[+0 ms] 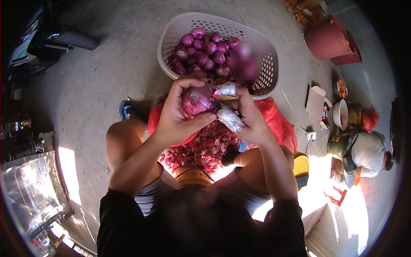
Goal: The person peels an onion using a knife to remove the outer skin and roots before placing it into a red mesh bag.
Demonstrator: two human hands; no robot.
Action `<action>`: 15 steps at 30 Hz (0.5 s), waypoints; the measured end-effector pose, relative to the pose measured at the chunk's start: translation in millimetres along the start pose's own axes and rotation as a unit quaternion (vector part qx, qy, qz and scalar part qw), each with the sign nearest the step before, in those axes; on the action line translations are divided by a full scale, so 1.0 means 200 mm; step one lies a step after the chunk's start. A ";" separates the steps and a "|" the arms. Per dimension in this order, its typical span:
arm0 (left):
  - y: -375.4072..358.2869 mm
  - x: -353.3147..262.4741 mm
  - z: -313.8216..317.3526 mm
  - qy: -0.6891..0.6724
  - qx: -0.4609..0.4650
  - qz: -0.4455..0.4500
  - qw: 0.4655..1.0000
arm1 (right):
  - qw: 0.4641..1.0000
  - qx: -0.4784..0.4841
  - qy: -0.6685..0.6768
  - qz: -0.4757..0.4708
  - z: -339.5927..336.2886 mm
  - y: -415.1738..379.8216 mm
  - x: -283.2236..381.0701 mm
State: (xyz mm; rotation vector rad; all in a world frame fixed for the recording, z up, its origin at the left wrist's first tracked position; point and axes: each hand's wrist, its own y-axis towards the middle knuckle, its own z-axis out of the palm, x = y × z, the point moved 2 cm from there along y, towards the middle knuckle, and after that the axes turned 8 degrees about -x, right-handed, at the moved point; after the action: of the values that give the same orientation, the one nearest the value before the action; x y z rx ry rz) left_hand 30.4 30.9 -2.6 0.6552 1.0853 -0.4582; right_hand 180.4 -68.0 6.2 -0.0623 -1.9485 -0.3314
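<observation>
The left hand [177, 118] cups a red onion [198, 100] just in front of the basket [171, 32], fingers curled over its top and thumb pressed beneath. The right hand [248, 115], its fingers wrapped in plastic, pinches a small knife [216, 103] against the onion's side. The onion looks firm, round and fairly light, with loose, slippery skin, so it is best held around its middle.

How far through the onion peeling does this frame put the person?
Done: a heap of red onion skins lies on the red sheet between the knees. In hand: the left hand holds one red onion, while the right hand, fingers wrapped in plastic, works a small blade at it. Left cannot be judged: the white basket holds many onions, peeled or not unclear.
</observation>
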 end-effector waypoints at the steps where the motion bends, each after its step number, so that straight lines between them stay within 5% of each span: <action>1: 0.00 0.00 0.00 0.003 0.001 0.003 1.000 | 1.000 0.000 0.001 -0.002 0.00 0.00 0.00; 15: -0.02 0.00 0.02 -0.051 0.024 -0.018 0.998 | 0.998 -0.017 0.037 -0.048 0.02 0.00 0.01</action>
State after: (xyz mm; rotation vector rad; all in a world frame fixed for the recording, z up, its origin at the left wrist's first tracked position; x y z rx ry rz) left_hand 30.5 26.5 -2.5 0.6485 0.9924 -0.5444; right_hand 175.3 -66.1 6.8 0.0223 -1.8765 -0.4249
